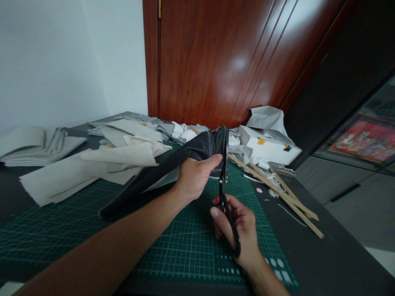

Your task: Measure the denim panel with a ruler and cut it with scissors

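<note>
L hand [197, 176] grips the dark cloth [197, 146] over the green mat [185, 238], thumb on top, prob. to steady it nr the blades, w/ R hand [243, 226] closed on the black scissors [222, 187] by their handles, blades alongside the cloth's edge, prob. for control.

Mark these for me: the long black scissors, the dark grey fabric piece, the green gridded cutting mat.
Long black scissors [222, 183], head view: by the pivot.
Dark grey fabric piece [173, 161], head view: its middle stretch.
Green gridded cutting mat [185, 242], head view: bare surface between the forearms.
</note>
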The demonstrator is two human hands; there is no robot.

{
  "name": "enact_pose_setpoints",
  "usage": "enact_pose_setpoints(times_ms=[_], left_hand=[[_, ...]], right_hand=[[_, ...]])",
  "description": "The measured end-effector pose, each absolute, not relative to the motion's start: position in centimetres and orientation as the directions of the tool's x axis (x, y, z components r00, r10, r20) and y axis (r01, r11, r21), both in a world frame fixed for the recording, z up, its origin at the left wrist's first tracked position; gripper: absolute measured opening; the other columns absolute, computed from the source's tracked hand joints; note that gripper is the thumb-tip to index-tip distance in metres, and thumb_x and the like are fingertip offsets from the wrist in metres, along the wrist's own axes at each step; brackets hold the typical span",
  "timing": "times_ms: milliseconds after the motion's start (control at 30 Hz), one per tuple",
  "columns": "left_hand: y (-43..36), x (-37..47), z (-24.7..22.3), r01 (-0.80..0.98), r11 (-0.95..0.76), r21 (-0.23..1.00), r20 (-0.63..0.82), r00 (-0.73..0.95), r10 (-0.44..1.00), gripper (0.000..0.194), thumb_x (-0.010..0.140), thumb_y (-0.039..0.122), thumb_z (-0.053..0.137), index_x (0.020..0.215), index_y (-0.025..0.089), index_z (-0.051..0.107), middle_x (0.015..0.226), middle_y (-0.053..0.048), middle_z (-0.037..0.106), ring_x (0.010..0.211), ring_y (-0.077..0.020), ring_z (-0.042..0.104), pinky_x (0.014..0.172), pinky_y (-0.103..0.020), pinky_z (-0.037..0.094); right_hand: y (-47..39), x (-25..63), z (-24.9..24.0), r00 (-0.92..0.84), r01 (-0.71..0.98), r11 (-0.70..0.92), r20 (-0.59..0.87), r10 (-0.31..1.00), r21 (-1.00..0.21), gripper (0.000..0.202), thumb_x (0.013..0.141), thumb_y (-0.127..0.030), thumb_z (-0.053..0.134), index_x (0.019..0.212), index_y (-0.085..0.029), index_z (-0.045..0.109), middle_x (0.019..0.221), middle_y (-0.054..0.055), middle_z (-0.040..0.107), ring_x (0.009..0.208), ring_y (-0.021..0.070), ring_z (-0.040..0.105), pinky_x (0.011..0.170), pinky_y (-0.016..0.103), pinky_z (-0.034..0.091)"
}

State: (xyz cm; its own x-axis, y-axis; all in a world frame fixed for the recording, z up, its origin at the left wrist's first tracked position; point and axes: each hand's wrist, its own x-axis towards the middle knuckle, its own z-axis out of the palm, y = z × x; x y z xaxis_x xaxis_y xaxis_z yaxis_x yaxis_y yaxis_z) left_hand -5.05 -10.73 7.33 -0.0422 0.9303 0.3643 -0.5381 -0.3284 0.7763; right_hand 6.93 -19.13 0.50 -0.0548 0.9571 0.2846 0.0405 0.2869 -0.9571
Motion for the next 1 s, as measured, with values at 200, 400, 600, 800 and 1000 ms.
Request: enact_pose_setpoints(times_ms=[200, 400, 600, 800, 1000], left_hand=[[-10.77, -5.00, 7.30, -0.532, -0.337, 0.776, 0.372, -0.045, 0.927, 0.013, 0.074, 0.026, 0.084, 0.070, 0.017, 0.076, 0.079, -0.001, 0.077, 0.072, -0.0176, 0.071, 0.076, -0.033, 0.058], [-10.88, -5.00, 7.40, -0.558, -0.320, 0.766, 0.356, -0.047, 0.933, 0.010, 0.072, 0.024, 0.086, 0.074, 0.018, 0.078, 0.079, -0.001, 0.078, 0.072, -0.0166, 0.071, 0.078, -0.033, 0.058], [-10.74, -4.98, 7.45, -0.569, -0.339, 0.749, 0.371, -0.063, 0.927, 0.011, 0.070, 0.022, 0.086, 0.078, 0.018, 0.079, 0.083, 0.000, 0.079, 0.075, -0.0167, 0.072, 0.081, -0.033, 0.059], [-10.56, -4.98, 7.23, -0.545, -0.341, 0.766, 0.374, -0.054, 0.926, 0.010, 0.073, 0.024, 0.084, 0.074, 0.017, 0.078, 0.081, -0.001, 0.078, 0.075, -0.0174, 0.071, 0.079, -0.034, 0.058], [-10.63, -5.08, 7.31, -0.548, -0.340, 0.764, 0.373, -0.054, 0.926, 0.009, 0.072, 0.023, 0.085, 0.075, 0.017, 0.079, 0.084, -0.001, 0.078, 0.075, -0.0176, 0.071, 0.082, -0.035, 0.059]], right_hand=[[-19.00, 6.93, 0.52, -0.052, 0.045, 0.284, 0.281, 0.958, -0.958, 0.034, 0.091, -0.049, 0.078, 0.099, -0.019, 0.066, 0.056, -0.009, 0.053, 0.042, 0.0085, 0.046, 0.041, 0.019, 0.038], [-19.07, 6.92, 0.64, -0.048, 0.048, 0.275, 0.273, 0.961, -0.960, 0.034, 0.090, -0.048, 0.079, 0.099, -0.018, 0.065, 0.054, -0.009, 0.053, 0.041, 0.0083, 0.045, 0.041, 0.019, 0.037], [-19.09, 7.00, 0.72, -0.050, 0.081, 0.274, 0.271, 0.961, -0.958, 0.034, 0.091, -0.048, 0.079, 0.100, -0.018, 0.065, 0.055, -0.009, 0.053, 0.041, 0.0083, 0.045, 0.041, 0.020, 0.035], [-18.94, 7.04, 0.55, -0.045, 0.078, 0.273, 0.270, 0.962, -0.959, 0.035, 0.090, -0.050, 0.078, 0.100, -0.018, 0.065, 0.056, -0.009, 0.052, 0.041, 0.0081, 0.045, 0.041, 0.019, 0.036], [-18.92, 6.91, 0.63, -0.032, 0.068, 0.272, 0.270, 0.962, -0.960, 0.035, 0.089, -0.048, 0.080, 0.099, -0.018, 0.066, 0.055, -0.010, 0.051, 0.041, 0.0076, 0.044, 0.040, 0.018, 0.035]])
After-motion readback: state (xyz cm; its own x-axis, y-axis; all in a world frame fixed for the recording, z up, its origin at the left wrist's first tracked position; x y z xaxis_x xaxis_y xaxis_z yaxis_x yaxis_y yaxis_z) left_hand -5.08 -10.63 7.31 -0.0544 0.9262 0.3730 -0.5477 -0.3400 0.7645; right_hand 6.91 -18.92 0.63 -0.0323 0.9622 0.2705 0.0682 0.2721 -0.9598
